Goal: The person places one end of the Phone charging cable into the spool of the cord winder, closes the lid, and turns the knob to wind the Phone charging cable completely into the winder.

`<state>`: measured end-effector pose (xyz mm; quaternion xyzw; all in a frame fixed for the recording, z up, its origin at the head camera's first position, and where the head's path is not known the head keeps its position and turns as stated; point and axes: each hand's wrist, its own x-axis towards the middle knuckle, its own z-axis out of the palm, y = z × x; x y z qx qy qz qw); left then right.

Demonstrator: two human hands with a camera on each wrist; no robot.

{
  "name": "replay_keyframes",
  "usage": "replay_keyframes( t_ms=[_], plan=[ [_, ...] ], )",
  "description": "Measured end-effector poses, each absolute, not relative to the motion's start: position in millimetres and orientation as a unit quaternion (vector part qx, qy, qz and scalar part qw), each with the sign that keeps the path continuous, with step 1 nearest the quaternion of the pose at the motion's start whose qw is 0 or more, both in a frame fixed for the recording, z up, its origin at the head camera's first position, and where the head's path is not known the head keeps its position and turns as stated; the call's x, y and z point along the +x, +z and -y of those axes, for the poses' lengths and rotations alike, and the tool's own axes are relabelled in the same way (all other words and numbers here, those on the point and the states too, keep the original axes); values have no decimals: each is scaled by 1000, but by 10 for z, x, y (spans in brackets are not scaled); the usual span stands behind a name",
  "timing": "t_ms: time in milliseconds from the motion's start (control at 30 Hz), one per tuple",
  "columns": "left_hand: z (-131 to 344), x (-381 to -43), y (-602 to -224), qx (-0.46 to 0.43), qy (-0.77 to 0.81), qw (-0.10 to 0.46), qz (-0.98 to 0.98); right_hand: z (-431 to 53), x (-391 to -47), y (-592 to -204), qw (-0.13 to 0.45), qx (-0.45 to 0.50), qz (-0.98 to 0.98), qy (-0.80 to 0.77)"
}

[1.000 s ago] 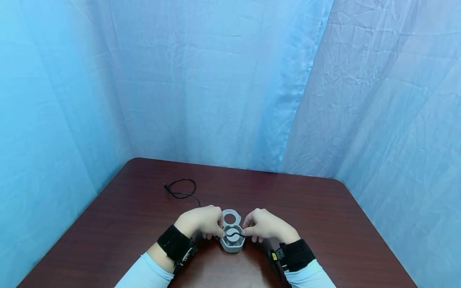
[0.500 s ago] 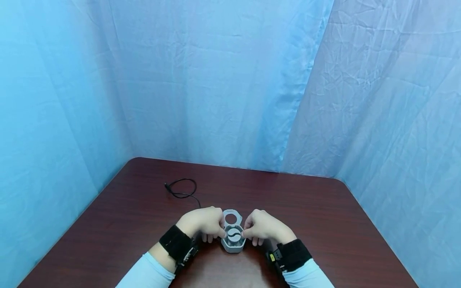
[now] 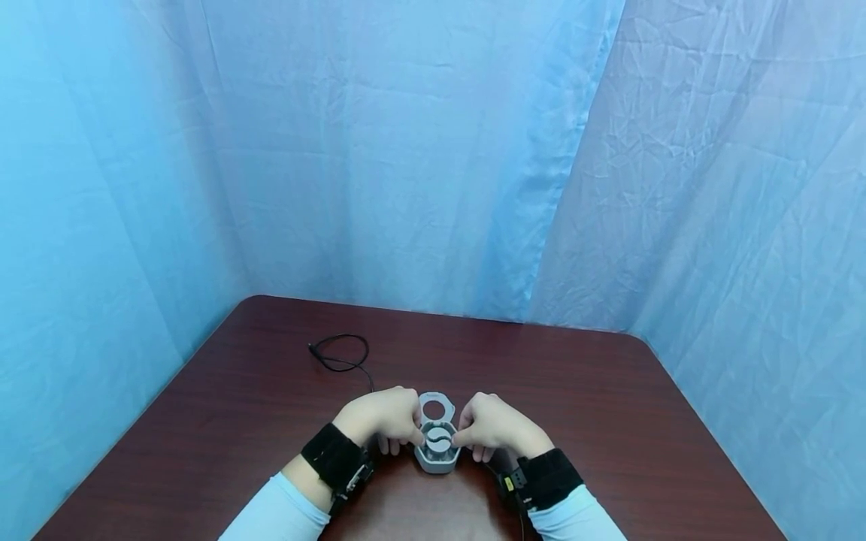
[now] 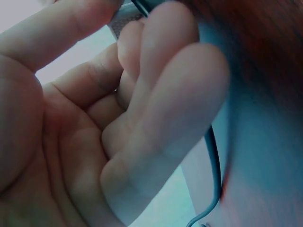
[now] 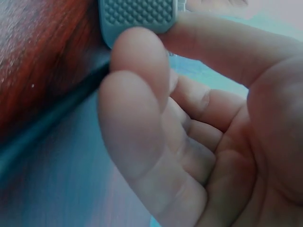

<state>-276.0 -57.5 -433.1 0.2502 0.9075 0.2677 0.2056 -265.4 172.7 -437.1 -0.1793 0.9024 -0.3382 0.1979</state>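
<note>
A small grey cable winder case [image 3: 436,466] stands on the table between my hands, its hexagonal lid [image 3: 449,409] flipped back with a round hole through it. Inside sits a pale round spool [image 3: 439,446] with a curved groove, and the black cable [image 3: 366,352] crosses along that groove. My left hand [image 3: 383,415] pinches the cable at the case's left side; the cable [image 4: 215,165] trails past its curled fingers in the left wrist view. On the other side my right hand [image 3: 499,426] pinches the cable, fingertips right at the textured case wall [image 5: 139,13].
The cable's far end lies in a loose loop with a plug [image 3: 313,351] on the brown table [image 3: 582,383], behind my left hand. Another stretch of cable [image 5: 52,111] runs from my right hand toward the wrist. Blue curtains [image 3: 406,165] hang around the table's far edges.
The cable over the spool has gone from a wavy line lying across the case to sitting in the spool's groove. My right hand has shifted slightly left; the left has barely moved.
</note>
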Motion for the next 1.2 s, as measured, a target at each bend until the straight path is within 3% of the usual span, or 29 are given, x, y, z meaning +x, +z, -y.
replay_keyframes(
  t_ms=[467,700,1033,1200],
  plan=[
    [730,-2830,-4220,273,280,164,-906,-1814,-2657,-4253,150,-192,-904,-352],
    [839,-2899,-4103,290,295,97,-905,-1908,-2653,-4121,88,-235,-903,-349],
    [857,-2938,-4002,235,400,22,-885,-1941,-2536,-4021,22,-259,-898,-356],
    [839,-2968,-4047,207,441,38,-872,-1927,-2481,-4003,16,-260,-910,-322]
  ],
)
